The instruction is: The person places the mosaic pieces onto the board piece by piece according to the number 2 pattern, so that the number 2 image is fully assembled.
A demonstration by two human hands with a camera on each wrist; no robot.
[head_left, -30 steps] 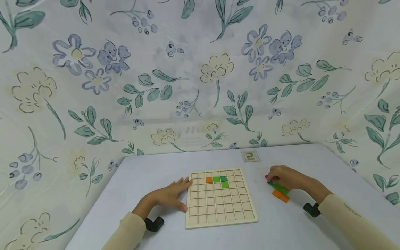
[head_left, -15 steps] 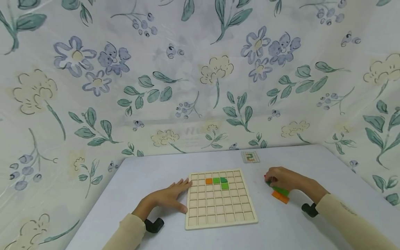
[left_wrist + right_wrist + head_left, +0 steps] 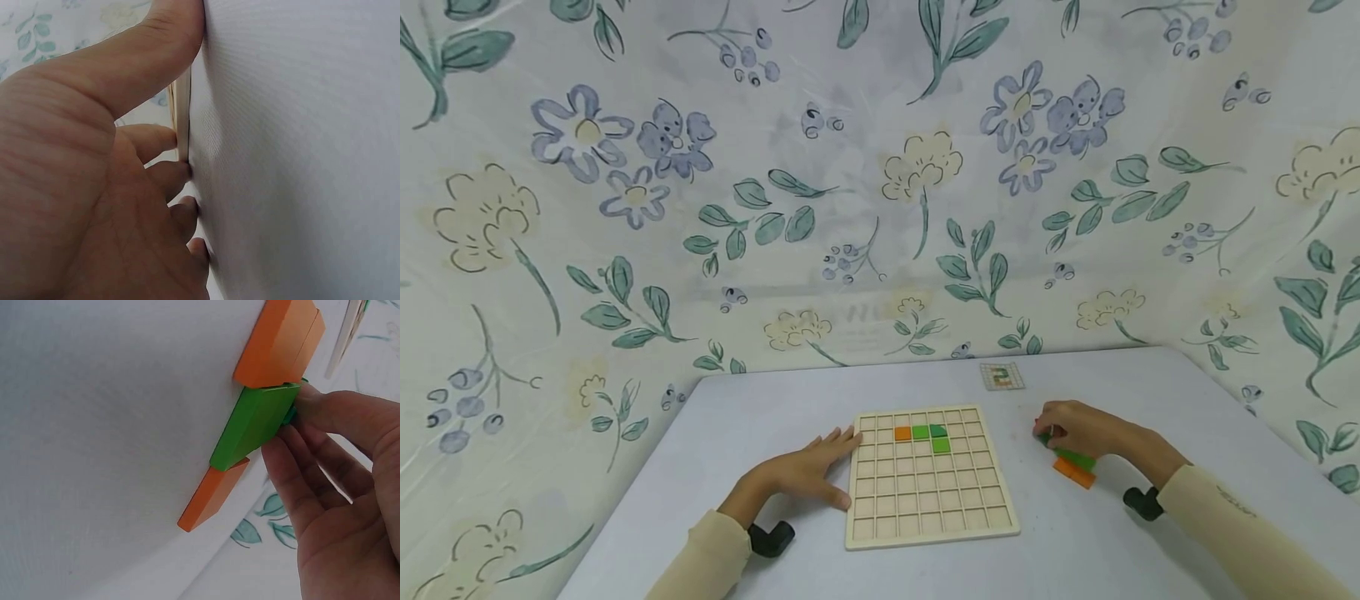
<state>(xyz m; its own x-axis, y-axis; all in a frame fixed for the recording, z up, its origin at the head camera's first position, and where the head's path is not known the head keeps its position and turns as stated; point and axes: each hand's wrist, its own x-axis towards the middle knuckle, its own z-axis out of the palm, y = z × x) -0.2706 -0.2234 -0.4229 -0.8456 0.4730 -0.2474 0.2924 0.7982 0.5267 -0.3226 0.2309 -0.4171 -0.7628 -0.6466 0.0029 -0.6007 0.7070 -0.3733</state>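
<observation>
Plainly, the left hand (image 3: 801, 471) lies relaxed on the white surface (image 3: 752, 408), clasping nothing, its fingers spread and the fingertips and thumb touching the left side of a square, pale wooden grid board (image 3: 917, 502). Over to the right, well apart from the board, the right hand (image 3: 1078, 427) has its thumb and fingers drawn together in a pinch on a small dark-green block (image 3: 289, 415), most of which is hidden by the fingers. Just beside that grip, a bright-green flat block (image 3: 253, 428) sits between orange flat blocks (image 3: 278, 344) above it and a single orange block (image 3: 211, 497) below it in the right wrist view. A bit of red (image 3: 1038, 425) shows past the fingertips. In the board's second row from the far edge, neighbouring compartments hold an orange square tile (image 3: 902, 433), a light-green square tile (image 3: 921, 432) and a dark-green tile with a rounded corner (image 3: 937, 431); another light-green tile (image 3: 941, 445) fills the compartment directly nearer. Beyond the board's far right corner lies a small square card (image 3: 1002, 377) printed with a grid and a coloured figure.
</observation>
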